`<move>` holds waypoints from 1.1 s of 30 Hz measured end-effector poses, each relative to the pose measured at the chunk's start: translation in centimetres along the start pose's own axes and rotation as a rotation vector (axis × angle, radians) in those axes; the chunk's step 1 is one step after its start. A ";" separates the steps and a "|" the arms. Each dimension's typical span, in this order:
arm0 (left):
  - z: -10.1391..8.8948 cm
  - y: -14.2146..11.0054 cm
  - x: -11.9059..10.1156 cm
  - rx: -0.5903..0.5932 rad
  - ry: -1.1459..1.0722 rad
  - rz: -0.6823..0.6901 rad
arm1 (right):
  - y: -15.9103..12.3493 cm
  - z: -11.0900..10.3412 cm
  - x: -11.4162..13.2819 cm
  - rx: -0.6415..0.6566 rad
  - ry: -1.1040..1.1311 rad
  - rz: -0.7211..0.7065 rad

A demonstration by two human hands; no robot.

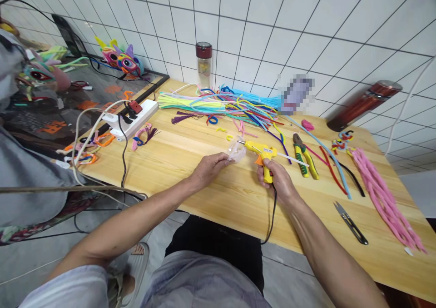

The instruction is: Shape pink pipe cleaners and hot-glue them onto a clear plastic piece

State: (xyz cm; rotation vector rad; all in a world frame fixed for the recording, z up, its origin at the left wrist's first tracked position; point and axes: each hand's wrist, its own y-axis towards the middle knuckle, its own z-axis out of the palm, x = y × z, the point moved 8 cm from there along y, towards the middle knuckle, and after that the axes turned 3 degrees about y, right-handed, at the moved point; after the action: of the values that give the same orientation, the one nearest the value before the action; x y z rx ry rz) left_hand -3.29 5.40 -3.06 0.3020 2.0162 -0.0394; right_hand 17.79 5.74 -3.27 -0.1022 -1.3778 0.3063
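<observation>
In my right hand point(277, 178) is a yellow hot glue gun point(264, 152), gripped by its handle, with a finger near the orange trigger. A pale glue stick point(293, 159) juts from its back, and a black cord hangs from the handle. My left hand point(210, 169) pinches a crumpled piece of clear plastic point(236, 151). The gun's metal nozzle point(241, 141) is at the plastic; whether they touch I cannot tell. Just beyond lies a small yellow pipe cleaner loop point(229, 137).
Behind my hands lies a pile of colored pipe cleaners point(218, 102). Pliers point(304, 156), thread snips point(350, 223) and a pink pipe cleaner bundle point(381, 194) are on the right. A power strip point(134, 119) is at left, two flasks point(204, 67) at the back. Another person's sleeve point(13, 72) shows far left.
</observation>
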 end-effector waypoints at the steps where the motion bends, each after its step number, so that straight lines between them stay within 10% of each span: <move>1: 0.0 0.0 0.1 0.001 0.001 -0.002 | -0.1 0.0 0.0 0.001 -0.004 0.000; 33: -0.1 0.1 0.2 0.003 -0.021 -0.015 | -0.4 0.0 -0.1 -0.013 0.020 -0.005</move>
State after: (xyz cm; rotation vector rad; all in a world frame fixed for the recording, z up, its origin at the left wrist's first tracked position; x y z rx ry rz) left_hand -3.46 5.57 -3.21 0.2871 1.9974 -0.0554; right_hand 17.82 5.38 -3.28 -0.1124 -1.3599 0.2907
